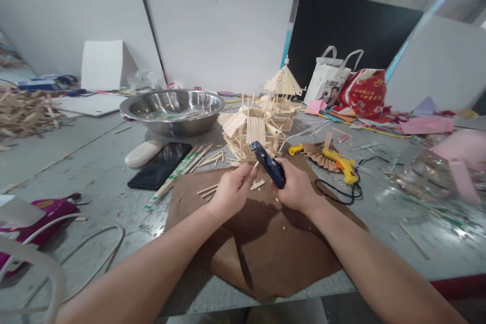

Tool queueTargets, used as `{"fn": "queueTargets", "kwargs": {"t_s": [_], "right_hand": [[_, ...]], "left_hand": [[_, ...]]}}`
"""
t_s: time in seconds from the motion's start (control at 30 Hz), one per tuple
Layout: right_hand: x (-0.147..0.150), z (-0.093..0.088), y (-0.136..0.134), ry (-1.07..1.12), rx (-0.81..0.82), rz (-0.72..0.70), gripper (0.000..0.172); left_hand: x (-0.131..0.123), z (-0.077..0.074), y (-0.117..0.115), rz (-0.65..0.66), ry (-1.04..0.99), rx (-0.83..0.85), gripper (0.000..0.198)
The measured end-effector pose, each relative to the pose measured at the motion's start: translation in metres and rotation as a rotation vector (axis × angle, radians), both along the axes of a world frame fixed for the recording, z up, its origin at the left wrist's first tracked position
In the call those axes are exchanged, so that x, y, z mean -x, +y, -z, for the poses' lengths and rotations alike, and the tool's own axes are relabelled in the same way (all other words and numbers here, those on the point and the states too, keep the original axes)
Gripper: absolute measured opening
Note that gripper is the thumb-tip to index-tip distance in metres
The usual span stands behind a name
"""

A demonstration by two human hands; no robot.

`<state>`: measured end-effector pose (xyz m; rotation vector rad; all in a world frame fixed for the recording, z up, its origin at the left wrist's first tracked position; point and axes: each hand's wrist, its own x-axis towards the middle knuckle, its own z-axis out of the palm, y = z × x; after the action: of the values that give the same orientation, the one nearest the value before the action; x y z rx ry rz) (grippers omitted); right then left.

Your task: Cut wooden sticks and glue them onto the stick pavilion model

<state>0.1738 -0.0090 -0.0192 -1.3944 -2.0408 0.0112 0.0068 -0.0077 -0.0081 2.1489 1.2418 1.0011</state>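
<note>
My right hand point(295, 188) is closed round a dark blue cutter tool point(268, 163), its tip pointing up and left. My left hand point(231, 191) pinches a thin wooden stick point(255, 165) whose end meets the tool's jaws. Both hands hover over a brown mat point(261, 253) on the grey table. Short cut sticks point(207, 191) lie on the mat by my left hand. Just behind the hands stands a model house built of sticks point(261, 121) with a peaked roof.
A steel bowl point(172, 110) sits at the back left, with a black phone point(159, 164) and wrapped chopsticks point(180, 172) before it. A yellow glue gun point(339, 162) with black cord lies to the right. Bags point(349, 88), coloured paper and a stick pile point(26, 111) line the edges.
</note>
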Motion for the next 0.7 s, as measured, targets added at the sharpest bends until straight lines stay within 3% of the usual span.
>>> {"fn": "queueTargets", "kwargs": {"t_s": [0.7], "right_hand": [[0.0059,-0.0025,-0.0018,-0.046,0.058,0.047,0.028]], "left_hand": [[-0.0007,0.0012,0.0001,-0.058,0.017,0.002,0.029]]}}
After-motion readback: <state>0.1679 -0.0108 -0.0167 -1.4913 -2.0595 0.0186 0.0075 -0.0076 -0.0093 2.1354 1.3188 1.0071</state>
